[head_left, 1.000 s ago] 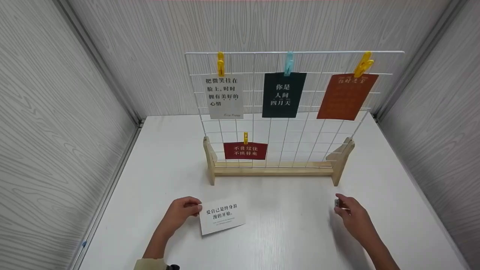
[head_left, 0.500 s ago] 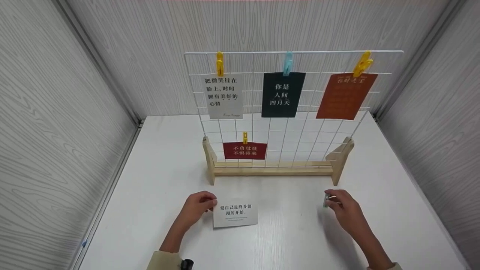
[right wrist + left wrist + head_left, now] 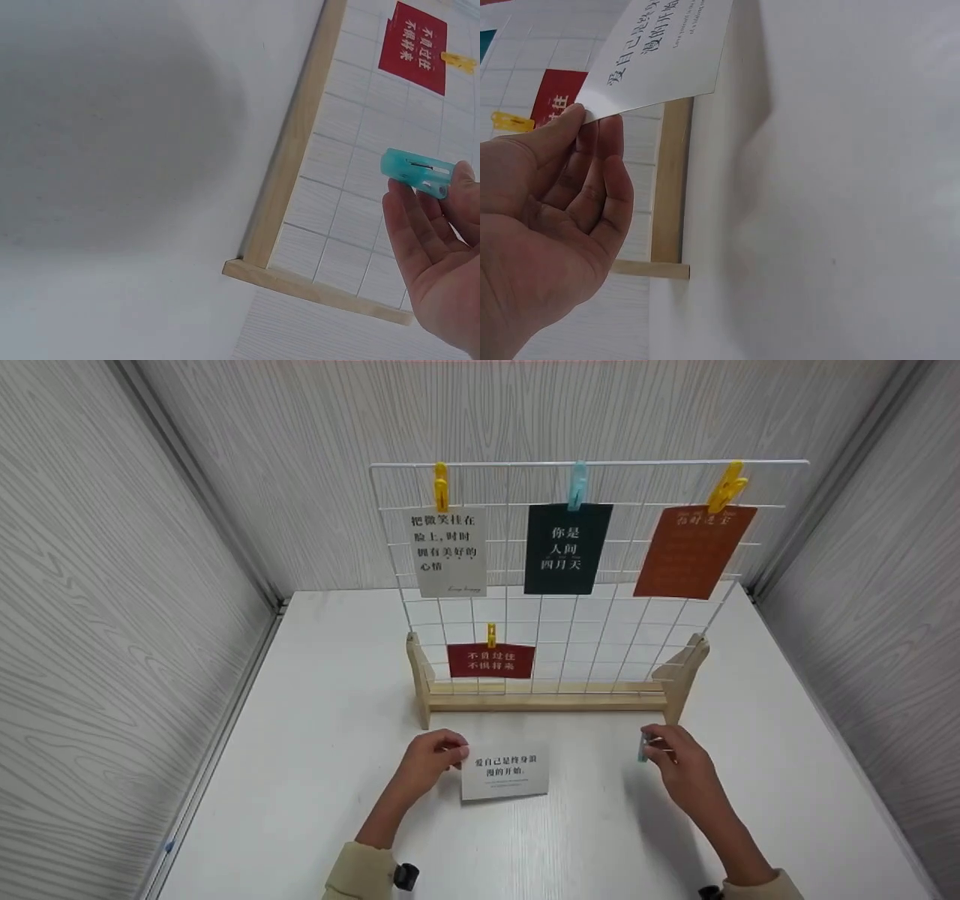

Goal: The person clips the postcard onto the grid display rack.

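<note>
My left hand [image 3: 431, 761] pinches a white card [image 3: 504, 787] with dark printed characters by its upper left corner. In the left wrist view the thumb lies on the face of the card [image 3: 656, 56], which is held above the table. Over on the right, my right hand [image 3: 682, 761] holds a light blue plastic clip [image 3: 643, 746] between thumb and fingers. The right wrist view shows this clip [image 3: 416, 172] pointing away from the hand. Both hands are in front of a white wire grid [image 3: 592, 645] on a wooden stand [image 3: 547, 703], apart from it.
Along the grid's top hang a white card [image 3: 450, 555], a dark green card [image 3: 568, 551] and an orange card [image 3: 694, 555], each under a clip. A small red card [image 3: 491, 661] hangs lower left by a yellow clip [image 3: 491, 635]. Pale panels enclose the table [image 3: 322, 660].
My left hand has carried the white card rightward and towards the stand. My right hand, with the blue clip, has shifted slightly left and towards the stand.
</note>
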A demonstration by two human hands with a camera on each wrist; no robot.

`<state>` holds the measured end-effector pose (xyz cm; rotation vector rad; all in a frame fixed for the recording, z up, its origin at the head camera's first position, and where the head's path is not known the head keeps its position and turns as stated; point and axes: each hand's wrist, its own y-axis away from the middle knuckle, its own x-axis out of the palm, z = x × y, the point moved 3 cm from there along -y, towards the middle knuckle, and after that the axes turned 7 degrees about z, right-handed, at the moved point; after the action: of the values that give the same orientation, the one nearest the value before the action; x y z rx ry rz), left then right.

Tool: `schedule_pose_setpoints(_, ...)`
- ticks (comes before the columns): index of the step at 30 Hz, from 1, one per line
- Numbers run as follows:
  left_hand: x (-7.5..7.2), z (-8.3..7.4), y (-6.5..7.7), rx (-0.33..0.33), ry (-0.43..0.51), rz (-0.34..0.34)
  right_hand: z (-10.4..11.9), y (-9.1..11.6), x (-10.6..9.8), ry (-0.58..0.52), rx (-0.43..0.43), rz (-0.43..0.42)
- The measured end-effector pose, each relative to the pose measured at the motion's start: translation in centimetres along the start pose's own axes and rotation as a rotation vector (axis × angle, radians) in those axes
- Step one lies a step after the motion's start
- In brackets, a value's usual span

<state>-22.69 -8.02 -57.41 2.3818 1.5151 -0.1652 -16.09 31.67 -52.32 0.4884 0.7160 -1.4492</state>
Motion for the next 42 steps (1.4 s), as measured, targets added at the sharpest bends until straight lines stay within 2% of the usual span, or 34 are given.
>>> schedule_pose_setpoints(2, 0.5, -0.3, -0.5, 0.016, 0.004, 0.0, 0.4, -0.3, -0.1, 0.007, -0.027, -0.02)
schedule_pose_setpoints(6, 1.3, -1.0, -1.4, 0.036, 0.006, -0.005, 0.9, -0.9, -0.1, 0.018, -0.028, -0.04)
schedule_pose_setpoints(24, 5.1, -5.0, -5.0, 0.149, -0.049, -0.044, 2.5, -3.5, -0.7, -0.012, -0.068, -0.057)
schedule_pose_setpoints(32, 6.2, -6.5, -6.3, 0.244, -0.06, -0.038, 3.1, -4.0, -1.0, 0.035, -0.152, -0.148)
schedule_pose_setpoints(37, 6.7, -7.3, -7.0, 0.245, -0.077, -0.052, 3.4, -4.5, -1.2, 0.054, -0.197, -0.179)
schedule_pose_setpoints(42, 7.2, -8.1, -7.7, 0.216, -0.097, -0.079, 3.8, -5.2, -1.5, 0.028, -0.209, -0.183)
